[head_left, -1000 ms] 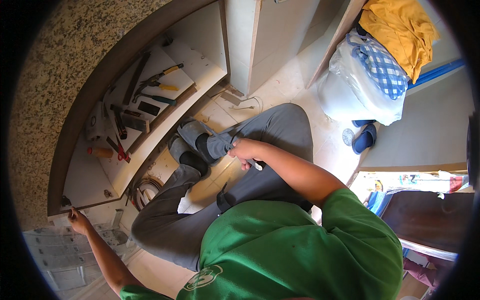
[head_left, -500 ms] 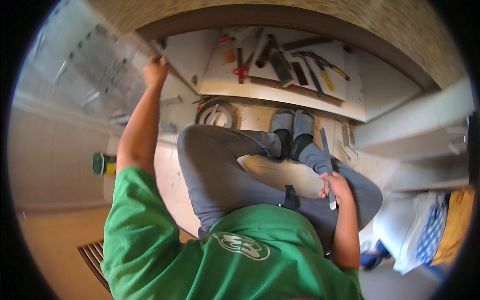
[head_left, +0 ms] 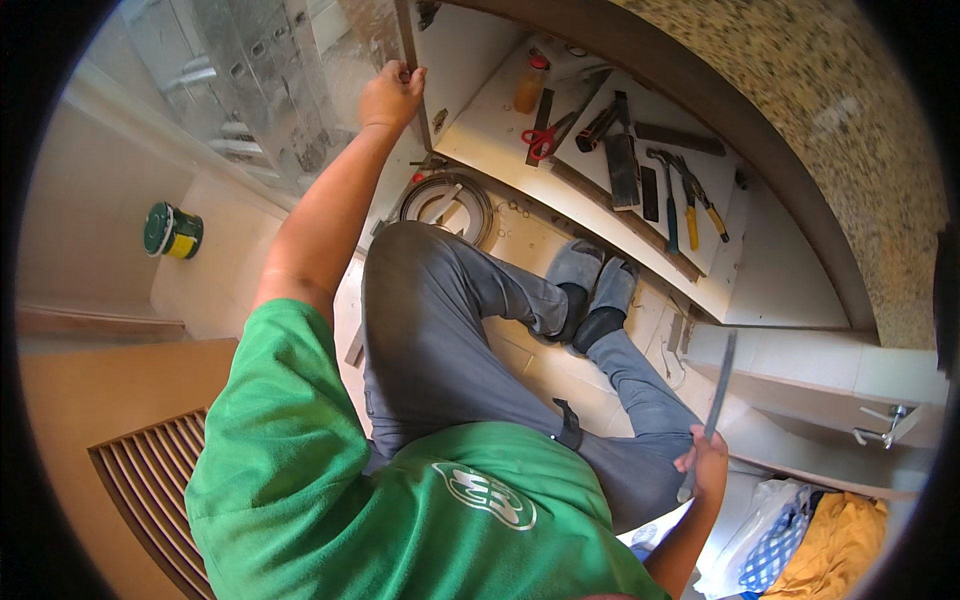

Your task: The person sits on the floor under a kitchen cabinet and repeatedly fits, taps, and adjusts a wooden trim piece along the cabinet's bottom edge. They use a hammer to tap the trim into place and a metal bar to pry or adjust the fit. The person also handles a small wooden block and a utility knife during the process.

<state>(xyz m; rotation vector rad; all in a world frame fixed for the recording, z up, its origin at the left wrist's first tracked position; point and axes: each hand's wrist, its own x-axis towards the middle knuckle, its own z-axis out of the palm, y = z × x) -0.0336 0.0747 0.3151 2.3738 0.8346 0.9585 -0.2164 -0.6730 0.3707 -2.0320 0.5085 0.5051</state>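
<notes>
My left hand (head_left: 393,95) reaches up and forward, its fingers closed on the brown edge of an upright panel (head_left: 411,40) at the cabinet's left side. Over my right thigh, my right hand (head_left: 705,460) is wrapped round the lower part of a long, narrow grey flat bar (head_left: 722,385). The bar points up and away from me; whether it is a file or a plain strip I cannot make out. Inside the low cabinet lie a hammer (head_left: 668,200), pliers (head_left: 690,185), red-handled scissors (head_left: 541,143), a dark flat block (head_left: 621,172) and a red-capped bottle (head_left: 530,85).
A coil of banding (head_left: 450,205) rests on the floor before the cabinet. The speckled countertop (head_left: 790,110) overhangs at the upper right. A green tub (head_left: 172,230) stands at the left. At the lower right are a tap (head_left: 885,425) and a yellow cloth (head_left: 830,550).
My view has turned, so the cabinet appears tilted. The bar in my right hand now sits farther right and leans more. My left hand stays at the panel edge.
</notes>
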